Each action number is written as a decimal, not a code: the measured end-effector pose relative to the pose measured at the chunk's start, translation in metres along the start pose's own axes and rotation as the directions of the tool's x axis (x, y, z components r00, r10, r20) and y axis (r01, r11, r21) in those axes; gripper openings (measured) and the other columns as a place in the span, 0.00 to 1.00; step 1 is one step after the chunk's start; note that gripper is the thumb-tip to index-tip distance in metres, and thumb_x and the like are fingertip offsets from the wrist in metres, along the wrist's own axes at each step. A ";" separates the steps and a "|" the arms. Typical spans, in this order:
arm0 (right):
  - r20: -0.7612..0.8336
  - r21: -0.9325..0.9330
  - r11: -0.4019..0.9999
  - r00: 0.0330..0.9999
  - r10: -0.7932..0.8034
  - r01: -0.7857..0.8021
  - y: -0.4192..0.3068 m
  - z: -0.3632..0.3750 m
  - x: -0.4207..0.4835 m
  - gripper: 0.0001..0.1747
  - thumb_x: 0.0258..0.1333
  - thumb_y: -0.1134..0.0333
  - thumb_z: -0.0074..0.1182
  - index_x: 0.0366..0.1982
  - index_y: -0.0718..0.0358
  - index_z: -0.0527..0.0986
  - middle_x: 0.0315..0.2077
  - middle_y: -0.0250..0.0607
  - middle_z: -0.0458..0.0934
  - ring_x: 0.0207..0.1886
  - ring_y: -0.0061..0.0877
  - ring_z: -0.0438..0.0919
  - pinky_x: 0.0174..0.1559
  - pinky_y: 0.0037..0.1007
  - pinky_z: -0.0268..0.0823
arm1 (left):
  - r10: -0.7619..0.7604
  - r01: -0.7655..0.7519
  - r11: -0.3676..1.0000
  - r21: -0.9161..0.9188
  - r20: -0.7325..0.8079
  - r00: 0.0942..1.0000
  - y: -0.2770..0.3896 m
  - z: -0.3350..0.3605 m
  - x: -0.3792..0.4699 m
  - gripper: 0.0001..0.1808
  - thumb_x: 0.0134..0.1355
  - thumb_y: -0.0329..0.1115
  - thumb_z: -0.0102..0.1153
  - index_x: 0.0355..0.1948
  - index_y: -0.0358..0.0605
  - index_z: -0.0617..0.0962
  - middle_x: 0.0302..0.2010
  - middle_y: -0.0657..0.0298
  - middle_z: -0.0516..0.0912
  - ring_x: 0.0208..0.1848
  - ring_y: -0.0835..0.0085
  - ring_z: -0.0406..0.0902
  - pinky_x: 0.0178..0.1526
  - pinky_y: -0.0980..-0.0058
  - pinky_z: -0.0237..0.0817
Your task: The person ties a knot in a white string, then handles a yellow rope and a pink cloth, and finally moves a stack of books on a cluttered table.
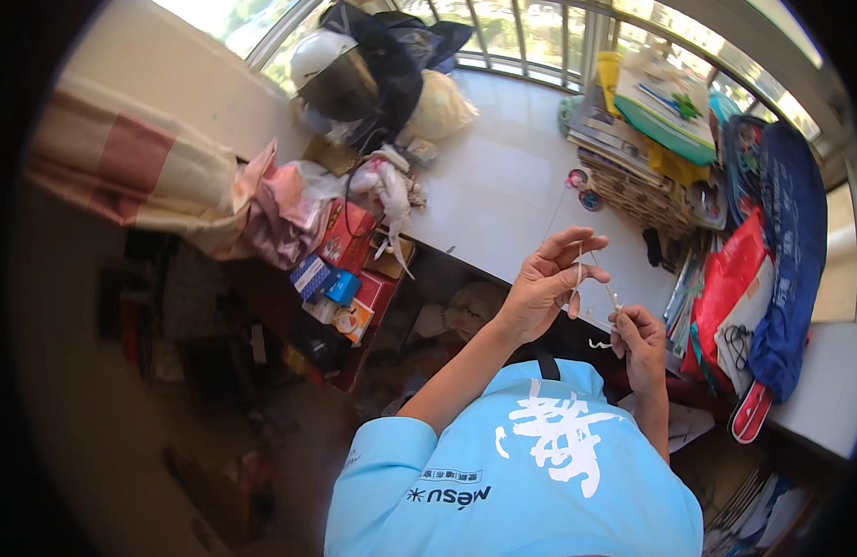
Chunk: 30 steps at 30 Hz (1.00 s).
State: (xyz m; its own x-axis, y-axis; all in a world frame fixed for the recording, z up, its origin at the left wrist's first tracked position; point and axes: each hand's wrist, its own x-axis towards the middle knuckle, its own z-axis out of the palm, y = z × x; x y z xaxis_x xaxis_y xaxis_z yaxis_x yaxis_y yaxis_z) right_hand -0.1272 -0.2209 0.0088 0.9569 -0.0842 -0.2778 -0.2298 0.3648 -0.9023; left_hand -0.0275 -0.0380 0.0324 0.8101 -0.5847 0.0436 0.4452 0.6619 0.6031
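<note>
White yarn (611, 294) runs in a taut strand between my two hands, above the front edge of the white desk (498, 174). It passes around the raised, spread fingers of my left hand (550, 285), which holds it with thumb and fingers. My right hand (639, 341) pinches the other end close to my chest. A short curly white tail (599, 344) hangs beside the right fingers. Whether the right fingers also hold a small tool is too fine to tell.
On the desk's right side stand stacked papers and books (630, 167), a red bag (735, 264) and a long blue bag (790, 264). A white helmet (324, 59) and a yellowish plastic bag (442, 104) lie at the back left. Small boxes (345, 285) are piled on the left.
</note>
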 end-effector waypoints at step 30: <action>0.405 -0.267 0.959 0.891 0.203 -0.096 0.000 0.075 0.126 0.09 0.65 0.67 0.55 0.34 0.66 0.77 0.21 0.28 0.72 0.20 0.11 0.65 0.21 0.16 0.55 | 0.290 -0.026 0.877 0.479 -0.486 0.824 0.029 -0.098 -0.061 0.21 0.65 0.31 0.58 0.58 0.40 0.73 0.45 0.64 0.83 0.46 0.78 0.77 0.48 0.78 0.68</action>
State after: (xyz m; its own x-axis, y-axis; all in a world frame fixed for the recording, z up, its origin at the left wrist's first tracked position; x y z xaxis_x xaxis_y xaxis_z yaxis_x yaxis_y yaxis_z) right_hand 0.0071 -0.1624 -0.0014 0.8784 0.3748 -0.2966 -0.3600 0.1104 -0.9264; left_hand -0.0272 0.0628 -0.0309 0.9824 -0.0619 -0.1763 0.1866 0.3710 0.9097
